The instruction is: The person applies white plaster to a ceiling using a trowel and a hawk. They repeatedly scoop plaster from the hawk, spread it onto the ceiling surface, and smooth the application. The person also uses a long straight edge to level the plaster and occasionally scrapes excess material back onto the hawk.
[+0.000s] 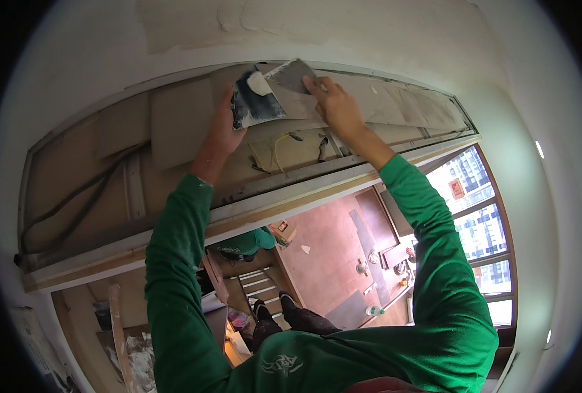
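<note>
Putty knife [291,75] sits gripped in the right hand [337,108], blade touching the dark plaster board [255,101] that the left hand [224,134] clutches just beside it, both up against the ceiling recess [173,124].

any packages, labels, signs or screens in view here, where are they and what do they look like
Sign: small reddish-orange square with a pale centre, stuck on the window glass at right.
Box: small carton, red and pale, on the reddish floor below the ledge.
Bottle: small, pale with a green band, on the floor near the window.
No screens visible.
</note>
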The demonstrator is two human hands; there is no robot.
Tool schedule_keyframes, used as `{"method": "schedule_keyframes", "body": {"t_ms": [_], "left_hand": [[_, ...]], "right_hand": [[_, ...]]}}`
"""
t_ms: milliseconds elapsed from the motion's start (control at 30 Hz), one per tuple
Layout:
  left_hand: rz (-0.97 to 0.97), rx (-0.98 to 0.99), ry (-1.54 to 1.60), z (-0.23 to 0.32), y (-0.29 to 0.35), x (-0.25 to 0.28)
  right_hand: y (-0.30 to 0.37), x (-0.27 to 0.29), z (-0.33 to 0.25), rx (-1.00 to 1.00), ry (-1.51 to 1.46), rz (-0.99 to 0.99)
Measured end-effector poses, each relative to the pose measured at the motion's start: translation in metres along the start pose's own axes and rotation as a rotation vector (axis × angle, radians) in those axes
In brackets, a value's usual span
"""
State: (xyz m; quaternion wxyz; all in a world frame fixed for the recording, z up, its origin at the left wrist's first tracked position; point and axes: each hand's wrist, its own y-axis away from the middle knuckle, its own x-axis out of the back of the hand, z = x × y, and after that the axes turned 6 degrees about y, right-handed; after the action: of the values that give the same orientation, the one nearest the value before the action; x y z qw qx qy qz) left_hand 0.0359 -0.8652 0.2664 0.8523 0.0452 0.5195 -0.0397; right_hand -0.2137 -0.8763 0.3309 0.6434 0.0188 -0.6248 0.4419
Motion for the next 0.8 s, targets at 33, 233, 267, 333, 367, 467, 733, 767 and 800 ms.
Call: {"method": "schedule_keyframes", "body": {"t_ms": [33,233,267,333,367,467,733,767,800], "left_hand": [[-0.016,-0.006,0.012,0.003,0.000,0.000],[0.077,-0.096,0.023,0.000,-0.019,0.026],[0.036,-0.095,0.139,0.000,-0.024,0.031],[0.057,-0.119,0.143,0.000,-0.023,0.030],[0.065,-0.133,0.146,-0.001,-0.022,0.028],[0.076,-0.142,0.202,-0.003,-0.024,0.026],[-0.085,-0.277,-0.007,-0.005,0.000,0.009],[-0.071,-0.255,0.039,-0.001,-0.008,0.017],[-0.054,-0.229,0.086,0.000,-0.013,0.026]], "right_hand": [[-0.005,-0.001,0.010,-0.011,-0.016,0.000],[0.007,0.012,-0.041,-0.371,-1.027,0.029],[0.006,0.023,-0.062,-0.457,-1.223,0.017],[0.008,0.020,-0.080,-0.459,-1.222,0.104],[0.011,0.014,-0.084,-0.459,-1.236,0.139],[0.012,0.007,-0.105,-0.481,-1.203,0.201],[0.032,-0.013,-0.101,-0.366,-0.927,-0.070],[0.030,-0.003,-0.102,-0.511,-1.171,-0.003],[0.029,0.013,-0.101,-0.662,-1.411,0.065]]}}
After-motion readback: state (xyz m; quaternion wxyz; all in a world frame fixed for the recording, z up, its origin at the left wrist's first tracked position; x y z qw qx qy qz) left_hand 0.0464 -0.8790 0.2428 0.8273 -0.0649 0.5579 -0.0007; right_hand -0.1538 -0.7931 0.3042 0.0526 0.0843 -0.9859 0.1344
